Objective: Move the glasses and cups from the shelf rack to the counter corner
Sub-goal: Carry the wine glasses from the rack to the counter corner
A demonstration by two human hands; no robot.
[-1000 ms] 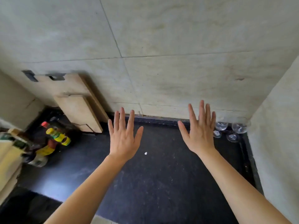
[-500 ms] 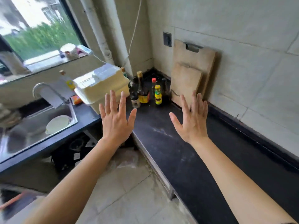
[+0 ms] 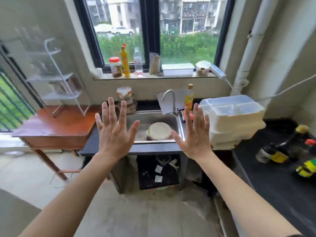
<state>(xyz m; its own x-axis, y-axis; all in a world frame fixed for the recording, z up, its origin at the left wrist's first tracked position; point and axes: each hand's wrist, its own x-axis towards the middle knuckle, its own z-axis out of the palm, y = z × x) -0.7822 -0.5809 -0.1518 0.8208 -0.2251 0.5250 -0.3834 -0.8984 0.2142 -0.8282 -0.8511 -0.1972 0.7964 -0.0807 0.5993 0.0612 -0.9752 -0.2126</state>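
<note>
A white wire shelf rack (image 3: 56, 77) stands on a brown wooden table (image 3: 56, 124) at the left, blurred by motion; what sits on its tiers is too smeared to tell. My left hand (image 3: 113, 132) and my right hand (image 3: 195, 137) are both raised in front of me, palms forward and fingers spread, holding nothing. They hover in front of the steel sink (image 3: 135, 122), well right of the rack. No glass or cup shows clearly in this view.
A bowl with a white lid (image 3: 159, 131) lies in the sink under a tap (image 3: 169, 100). Stacked foam boxes (image 3: 234, 120) stand right of it. Sauce bottles (image 3: 290, 151) crowd the black counter (image 3: 282, 182) at right. Jars and bottles line the window sill (image 3: 153, 76).
The view has swung left, from the counter corner with wine glasses, past the cutting boards, to the sink and window. Both hands stay raised and spread, holding nothing.
</note>
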